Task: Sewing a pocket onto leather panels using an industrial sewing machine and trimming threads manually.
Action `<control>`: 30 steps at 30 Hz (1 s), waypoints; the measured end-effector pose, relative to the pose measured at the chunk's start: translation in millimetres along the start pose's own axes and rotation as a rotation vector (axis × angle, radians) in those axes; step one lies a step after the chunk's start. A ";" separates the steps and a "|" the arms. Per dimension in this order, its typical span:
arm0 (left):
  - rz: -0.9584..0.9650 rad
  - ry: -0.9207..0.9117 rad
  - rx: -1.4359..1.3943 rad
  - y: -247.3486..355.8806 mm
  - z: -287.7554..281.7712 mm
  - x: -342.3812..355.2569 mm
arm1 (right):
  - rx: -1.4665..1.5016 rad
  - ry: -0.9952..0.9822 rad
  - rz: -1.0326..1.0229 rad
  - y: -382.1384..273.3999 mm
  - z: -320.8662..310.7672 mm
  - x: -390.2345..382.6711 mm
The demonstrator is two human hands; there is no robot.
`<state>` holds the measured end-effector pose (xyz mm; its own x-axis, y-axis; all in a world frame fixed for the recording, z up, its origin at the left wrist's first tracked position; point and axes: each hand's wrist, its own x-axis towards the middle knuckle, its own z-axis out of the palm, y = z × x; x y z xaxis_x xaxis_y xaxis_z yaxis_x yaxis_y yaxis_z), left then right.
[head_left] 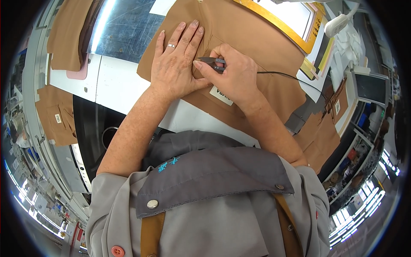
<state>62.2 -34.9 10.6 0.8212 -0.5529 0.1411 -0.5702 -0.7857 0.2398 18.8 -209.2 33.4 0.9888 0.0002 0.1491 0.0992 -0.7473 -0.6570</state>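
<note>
A brown fabric piece (261, 40) lies spread on the work table, with a seam running down it. My left hand (175, 64) rests flat on this fabric, fingers stretched out and a ring on one of them. Close beside it, my right hand (235, 70) is closed around small dark thread snips (208, 60). Their blades point left, over the fabric by the seam and near the left hand's edge. Just below the right hand a white label (220, 96) shows on the fabric, partly covered by that hand.
Yellow-edged frame (306, 45) lies at the far right, near a white device (336, 26). A thin dark cord (291, 76) crosses the fabric from the right hand. At left are a shiny metal plate (122, 32) and more brown pieces (66, 36).
</note>
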 end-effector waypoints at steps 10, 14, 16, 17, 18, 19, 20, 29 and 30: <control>0.008 0.019 -0.037 -0.2 -1.2 -0.9 | 0.403 0.094 0.161 16.1 -18.0 -2.3; 0.015 0.011 -0.023 1.1 -1.6 0.2 | -0.137 0.103 -0.068 15.9 -21.7 -2.4; 0.011 0.009 -0.006 1.0 -1.1 0.4 | -0.161 0.092 -0.101 14.4 -15.6 -3.2; 0.013 0.010 -0.006 0.1 0.0 0.5 | -0.184 0.077 -0.136 14.1 -13.1 -3.7; 0.007 0.014 -0.010 -0.8 1.8 -0.3 | -0.185 0.077 -0.135 14.7 -12.4 -4.6; 0.000 0.018 -0.014 -1.1 2.7 -0.7 | -0.218 0.062 -0.124 15.3 -11.9 -5.2; 0.000 0.018 -0.015 -0.5 2.5 -1.1 | -0.250 0.048 -0.114 15.6 -11.6 -5.3; 0.004 0.011 -0.010 1.6 -0.2 -0.6 | -0.274 0.083 -0.212 14.6 -17.0 4.3; 0.002 0.002 0.005 1.6 0.3 -0.8 | -0.273 0.082 -0.212 14.3 -16.6 3.4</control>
<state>60.6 -35.8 10.6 0.8203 -0.5536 0.1439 -0.5718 -0.7863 0.2343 21.8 -230.9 36.8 0.9362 0.1291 0.3268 0.2566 -0.8866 -0.3848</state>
